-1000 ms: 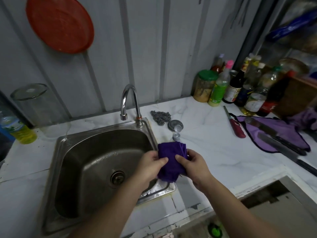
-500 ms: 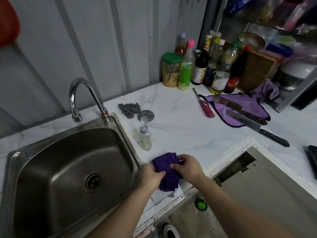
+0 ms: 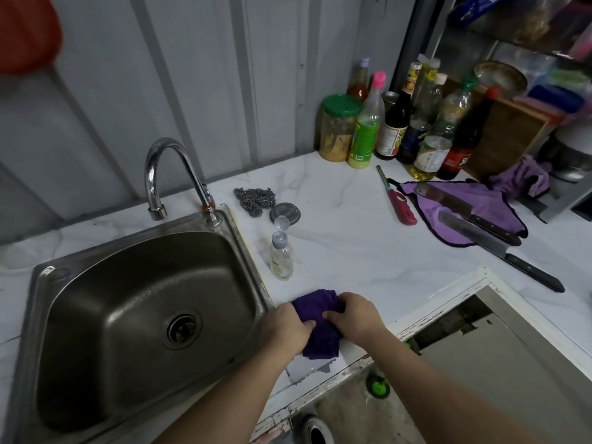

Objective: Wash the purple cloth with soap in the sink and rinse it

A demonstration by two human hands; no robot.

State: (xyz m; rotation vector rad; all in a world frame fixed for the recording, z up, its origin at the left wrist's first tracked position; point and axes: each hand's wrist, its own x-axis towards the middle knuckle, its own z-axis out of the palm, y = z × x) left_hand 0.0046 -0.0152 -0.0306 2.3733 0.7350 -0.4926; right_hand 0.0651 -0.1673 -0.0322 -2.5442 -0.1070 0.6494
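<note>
**Kitchen corner, dim light**

Grey corrugated metal wall (image 3: 192, 75) behind a white marble-look worktop (image 3: 352, 251). Red round plate (image 3: 28, 30) hangs on the wall, top left. Cluttered shelf unit (image 3: 528, 33) at right. Worktop front edge chipped; bare concrete floor (image 3: 352, 411) below. Lighting low and flat.

No readable text anywhere; labels on the bottles (image 3: 426, 155) at the back of the bench (image 3: 352, 251) are too blurred.

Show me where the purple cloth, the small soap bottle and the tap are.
purple cloth (image 3: 320, 328): head view, bunched middle between both hands.
small soap bottle (image 3: 281, 259): head view, clear body.
tap (image 3: 166, 149): head view, curved neck.
</note>
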